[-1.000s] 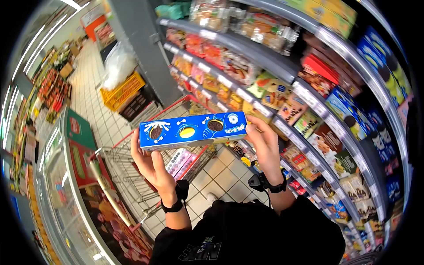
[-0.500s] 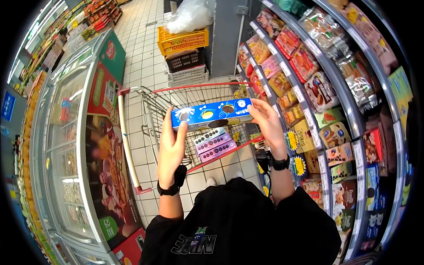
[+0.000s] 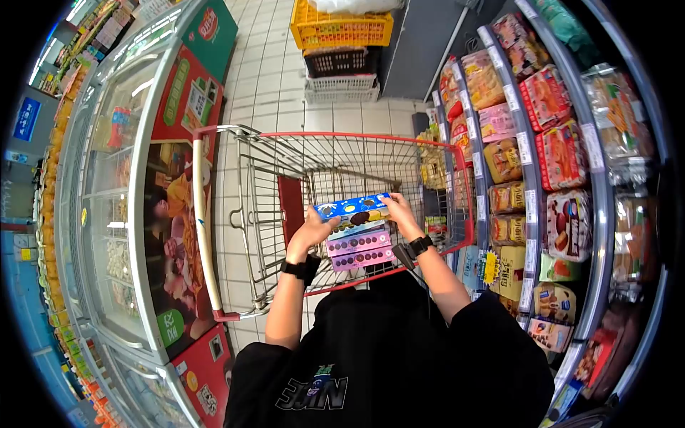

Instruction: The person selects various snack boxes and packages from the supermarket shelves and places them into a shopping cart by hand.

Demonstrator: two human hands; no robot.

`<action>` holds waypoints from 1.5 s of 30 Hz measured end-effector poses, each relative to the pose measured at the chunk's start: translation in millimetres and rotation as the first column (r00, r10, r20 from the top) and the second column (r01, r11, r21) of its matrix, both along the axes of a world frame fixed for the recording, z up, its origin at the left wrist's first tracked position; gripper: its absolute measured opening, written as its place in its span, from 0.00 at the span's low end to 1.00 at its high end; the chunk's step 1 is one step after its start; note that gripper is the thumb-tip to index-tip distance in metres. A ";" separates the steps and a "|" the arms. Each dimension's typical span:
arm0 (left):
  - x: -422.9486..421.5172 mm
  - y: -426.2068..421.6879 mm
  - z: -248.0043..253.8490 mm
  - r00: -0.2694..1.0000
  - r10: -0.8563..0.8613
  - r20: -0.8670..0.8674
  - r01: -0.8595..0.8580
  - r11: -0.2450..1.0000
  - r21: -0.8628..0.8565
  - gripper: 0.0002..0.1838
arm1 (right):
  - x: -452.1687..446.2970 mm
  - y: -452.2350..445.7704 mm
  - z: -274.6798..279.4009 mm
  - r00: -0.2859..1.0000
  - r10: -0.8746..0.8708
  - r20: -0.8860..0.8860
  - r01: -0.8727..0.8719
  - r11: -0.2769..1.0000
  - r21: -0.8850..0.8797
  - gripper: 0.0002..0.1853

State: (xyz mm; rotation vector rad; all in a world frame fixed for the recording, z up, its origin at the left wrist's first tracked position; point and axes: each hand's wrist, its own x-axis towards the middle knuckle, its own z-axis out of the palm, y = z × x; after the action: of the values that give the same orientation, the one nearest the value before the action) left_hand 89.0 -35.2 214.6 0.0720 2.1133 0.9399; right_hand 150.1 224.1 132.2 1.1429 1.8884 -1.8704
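A long blue cookie box (image 3: 351, 207) with pictures of dark sandwich cookies is held level between my two hands. My left hand (image 3: 312, 232) grips its left end, thumb along the front. On the right end, my right hand (image 3: 403, 215) has its fingers closed round the corner. The box is down inside the shopping cart (image 3: 285, 135), over other long boxes. Two pink-purple cookie boxes (image 3: 360, 251) lie side by side there, and a pale teal box (image 3: 357, 230) is partly hidden under the blue one.
A glass-topped freezer (image 3: 118, 192) runs along the left. Shelves of packaged snacks (image 3: 564, 160) line the right side. Stacked crates (image 3: 342, 28), yellow on top, stand ahead beside a grey pillar (image 3: 421, 57). The cart's pale handle (image 3: 203, 221) is at its left end.
Both hands have lowered the blue box away from me into the cart, close over the other boxes. The view has tilted, showing more of the cart.
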 end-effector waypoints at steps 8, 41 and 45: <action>-10.5 35.0 -111.4 0.963 0.122 0.241 -0.097 0.989 -0.113 0.54 | -20.5 14.9 -65.7 0.980 0.135 0.143 -0.153 0.981 0.122 0.34; -17.6 103.7 -122.2 0.749 -0.649 -0.135 0.622 0.758 -0.197 0.43 | 60.9 24.8 24.2 0.995 0.013 -0.095 0.024 0.925 0.380 0.25; 6.2 171.3 -39.4 0.687 -0.586 -0.429 0.696 0.699 0.160 0.31 | 98.6 35.0 101.6 0.970 -0.091 -0.227 0.180 0.894 0.410 0.22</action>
State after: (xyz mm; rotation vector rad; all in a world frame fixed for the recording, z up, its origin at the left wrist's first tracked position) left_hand 95.3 136.1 175.2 1.1702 1.9704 0.8326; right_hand 248.7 259.2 233.7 1.2779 2.4871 -1.7428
